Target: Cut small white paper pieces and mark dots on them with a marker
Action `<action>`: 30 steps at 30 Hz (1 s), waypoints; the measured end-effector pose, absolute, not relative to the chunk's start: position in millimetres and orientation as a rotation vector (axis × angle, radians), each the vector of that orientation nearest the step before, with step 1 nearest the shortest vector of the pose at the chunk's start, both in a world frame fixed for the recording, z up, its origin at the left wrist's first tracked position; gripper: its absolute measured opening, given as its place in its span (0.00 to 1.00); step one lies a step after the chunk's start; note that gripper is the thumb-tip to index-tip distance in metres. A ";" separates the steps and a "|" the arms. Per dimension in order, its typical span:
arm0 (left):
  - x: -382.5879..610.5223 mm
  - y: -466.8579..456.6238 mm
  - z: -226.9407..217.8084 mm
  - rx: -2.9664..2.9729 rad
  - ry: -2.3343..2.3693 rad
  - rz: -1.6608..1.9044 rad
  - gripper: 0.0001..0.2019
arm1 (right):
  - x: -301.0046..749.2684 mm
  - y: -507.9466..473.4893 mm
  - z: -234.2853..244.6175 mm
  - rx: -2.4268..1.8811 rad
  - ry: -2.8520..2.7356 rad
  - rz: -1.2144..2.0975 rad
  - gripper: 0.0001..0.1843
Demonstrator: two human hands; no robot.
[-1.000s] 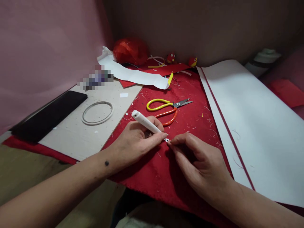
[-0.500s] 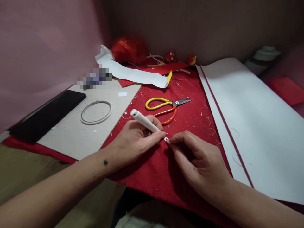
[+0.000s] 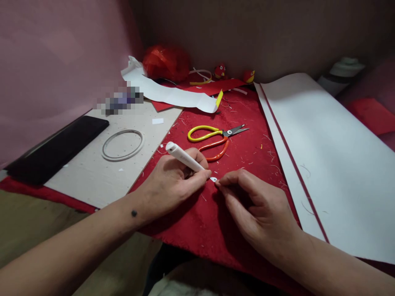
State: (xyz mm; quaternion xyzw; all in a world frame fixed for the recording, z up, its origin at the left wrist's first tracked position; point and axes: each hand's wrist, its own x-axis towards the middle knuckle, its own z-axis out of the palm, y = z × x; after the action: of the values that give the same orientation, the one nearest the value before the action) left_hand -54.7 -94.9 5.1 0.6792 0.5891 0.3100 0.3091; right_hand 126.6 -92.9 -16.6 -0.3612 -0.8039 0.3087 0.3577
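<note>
My left hand (image 3: 182,176) grips a white pen (image 3: 185,158), its tip pointing down and to the right. Between thumb and forefinger, my right hand (image 3: 253,201) pinches the edge of a tiny white paper piece (image 3: 213,179) with a dark dot on it. The pen's tip is close to this piece; whether they touch I cannot tell. Just beyond my left hand lie scissors (image 3: 228,132) with one yellow and one orange-red handle, blades apart and pointing right. All this is over a red cloth (image 3: 197,230) strewn with thread bits and scraps.
At left, a black phone-like slab (image 3: 58,148) and a pale ring (image 3: 123,145) lie on a beige board (image 3: 101,181). A white paper strip (image 3: 173,93), a red plastic bag (image 3: 166,61) and two small red bird figures stand behind. A large white sheet (image 3: 327,156) covers the right side.
My left hand and the pen have shifted slightly left, so more of the paper piece and its dot shows. The right hand keeps its pinch almost in place.
</note>
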 end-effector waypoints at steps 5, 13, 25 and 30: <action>-54.6 -96.2 3.7 1.783 1.555 0.821 0.06 | 128.4 -95.2 -16.4 -0.921 -2.058 0.802 0.09; -55.0 -96.0 4.5 1.783 1.544 0.804 0.06 | 128.6 -95.2 -14.1 -0.871 -2.031 0.650 0.09; -55.7 -97.3 4.0 1.838 1.584 0.841 0.05 | 125.1 -91.3 -21.4 -0.915 -2.356 0.094 0.10; -56.4 -96.7 5.2 1.831 1.560 0.845 0.05 | 126.6 -90.9 -24.1 -0.895 -2.422 0.059 0.12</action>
State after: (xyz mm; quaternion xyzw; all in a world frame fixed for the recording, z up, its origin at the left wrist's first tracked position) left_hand -56.4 -96.7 5.2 0.6870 0.5852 0.3171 0.2916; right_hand 126.6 -90.9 -24.1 -0.3332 -0.9013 0.0221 0.2759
